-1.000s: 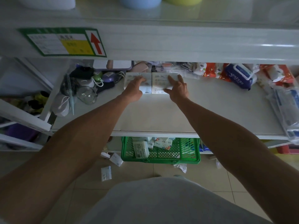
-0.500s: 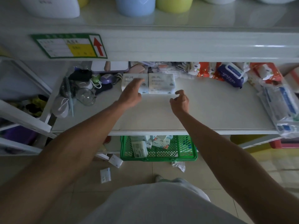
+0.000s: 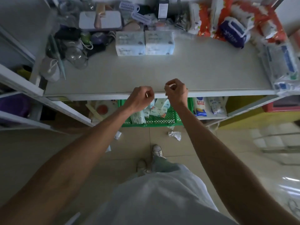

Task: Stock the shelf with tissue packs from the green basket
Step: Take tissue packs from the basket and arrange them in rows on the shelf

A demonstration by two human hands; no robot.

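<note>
Two pale blue tissue packs, the left pack (image 3: 130, 43) and the right pack (image 3: 159, 42), stand side by side and touching at the back of the white shelf (image 3: 203, 70). Below the shelf sits the green basket (image 3: 173, 118) holding several more tissue packs (image 3: 158, 107). My left hand (image 3: 140, 99) and my right hand (image 3: 176, 91) hover over the shelf's front edge, above the basket. Both have their fingers curled in and hold nothing.
Dark bags and clear items (image 3: 71, 47) crowd the shelf's left side. Red and blue wipe packs (image 3: 232, 30) fill the back right, and a plastic-wrapped bundle (image 3: 282, 67) lies at the right edge. Scraps of paper (image 3: 175, 135) lie on the tiled floor by my shoes (image 3: 156, 151).
Both hands let go of the two packs and pulled back from the rear of the shelf to its front edge, curling shut. The camera tilted down.
</note>
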